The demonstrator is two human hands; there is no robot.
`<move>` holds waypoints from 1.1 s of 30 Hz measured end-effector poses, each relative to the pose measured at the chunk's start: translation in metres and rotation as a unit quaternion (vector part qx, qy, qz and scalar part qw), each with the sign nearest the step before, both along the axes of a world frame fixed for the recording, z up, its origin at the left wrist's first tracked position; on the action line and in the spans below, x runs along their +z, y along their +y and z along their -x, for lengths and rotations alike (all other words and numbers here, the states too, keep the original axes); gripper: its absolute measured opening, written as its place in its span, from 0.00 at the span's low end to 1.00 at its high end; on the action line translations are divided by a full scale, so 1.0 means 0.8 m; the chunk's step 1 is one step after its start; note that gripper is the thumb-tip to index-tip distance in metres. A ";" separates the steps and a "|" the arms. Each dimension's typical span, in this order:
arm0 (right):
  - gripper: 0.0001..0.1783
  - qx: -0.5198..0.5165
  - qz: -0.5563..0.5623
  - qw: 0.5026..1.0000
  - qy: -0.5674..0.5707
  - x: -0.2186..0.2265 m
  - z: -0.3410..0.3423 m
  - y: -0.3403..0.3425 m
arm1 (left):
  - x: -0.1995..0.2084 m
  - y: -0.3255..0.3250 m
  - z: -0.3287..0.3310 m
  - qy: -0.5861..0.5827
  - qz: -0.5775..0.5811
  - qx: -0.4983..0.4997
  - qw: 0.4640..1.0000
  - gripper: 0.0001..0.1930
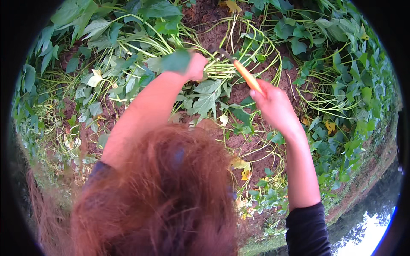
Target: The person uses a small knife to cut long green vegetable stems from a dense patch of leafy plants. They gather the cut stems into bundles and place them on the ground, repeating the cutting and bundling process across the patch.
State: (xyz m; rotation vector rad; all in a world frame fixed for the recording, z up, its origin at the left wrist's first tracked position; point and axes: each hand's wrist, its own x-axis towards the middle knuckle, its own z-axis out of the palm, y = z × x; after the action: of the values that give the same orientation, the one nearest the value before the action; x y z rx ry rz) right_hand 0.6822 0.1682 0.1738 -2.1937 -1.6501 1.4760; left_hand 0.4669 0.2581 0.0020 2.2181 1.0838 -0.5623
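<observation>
My left hand (196,67) is closed round a bunch of pale green vine stems (221,69), with a blurred leaf (176,61) covering part of its wrist. In my right hand (275,102) is a sickle (246,76), gripped by the lower end of its orange handle. Its dark, narrow blade (225,53) points up and left, toward the bunched stems. Whether the blade touches them I cannot tell. Lobed green leaves (208,97) hang just below the bunch.
Leafy vines spread on both sides, thick at the left (98,34) and right (341,85). Brown soil (252,143) shows between them, with loose stems and yellowed leaves (245,170). Blurred hair hides the lower middle. A grassy edge (265,245) runs along the lower right.
</observation>
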 end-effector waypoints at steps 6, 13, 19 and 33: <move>0.17 -0.014 -0.142 0.987 -0.080 -0.122 -0.018 -0.024 | 0.028 0.011 -0.006 -0.061 -0.008 -0.032 0.998 0.19; 0.22 -0.317 -0.093 0.944 0.012 -0.014 0.021 -0.252 | 0.120 -0.070 0.151 -0.064 -0.012 -0.110 0.992 0.13; 0.20 -0.227 -0.029 0.971 0.073 -0.022 0.062 -0.211 | 0.202 -0.092 0.266 -0.098 -0.035 -0.105 0.989 0.20; 0.09 -0.291 0.270 0.850 0.346 -0.034 0.158 -0.145 | 0.176 -0.100 0.274 -0.125 -0.017 -0.119 0.985 0.21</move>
State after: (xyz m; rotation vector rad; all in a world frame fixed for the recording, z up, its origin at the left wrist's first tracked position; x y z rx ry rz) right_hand 0.5559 0.0526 0.1464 -1.7097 -0.3262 2.2677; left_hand 0.2479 0.1780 0.1424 2.3887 0.7098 -0.3531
